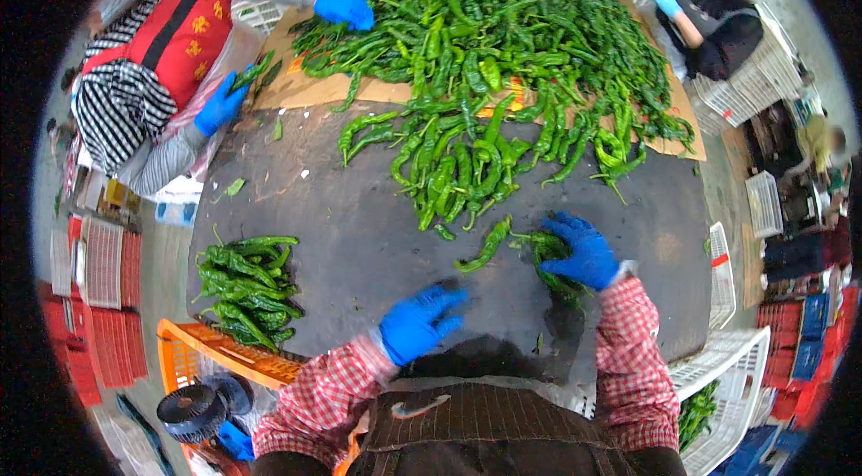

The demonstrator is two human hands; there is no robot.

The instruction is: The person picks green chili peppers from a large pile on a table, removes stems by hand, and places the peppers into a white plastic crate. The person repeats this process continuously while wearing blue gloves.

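My left hand [419, 326], in a blue glove, hovers or rests near the table's front edge, slightly blurred. Its fingers are apart and nothing shows in them. My right hand [587, 252], also blue-gloved, curls over a small bunch of green peppers [549, 248], hiding part of it. A single green pepper [486, 245] lies just left of that bunch. Farther off, a loose cluster of green peppers [458, 173] spills from the big pepper heap [498, 11] onto the dark tabletop [337, 206]. A neater pile of green peppers [248, 287] lies at the table's left front.
Brown cardboard [377, 93] lies under the heap. An orange crate [229, 353] with a small black fan [192, 413] is at front left. A white crate [734, 375] holding peppers is at front right. Blue-gloved co-workers stand left [168, 38] and right [714, 18].
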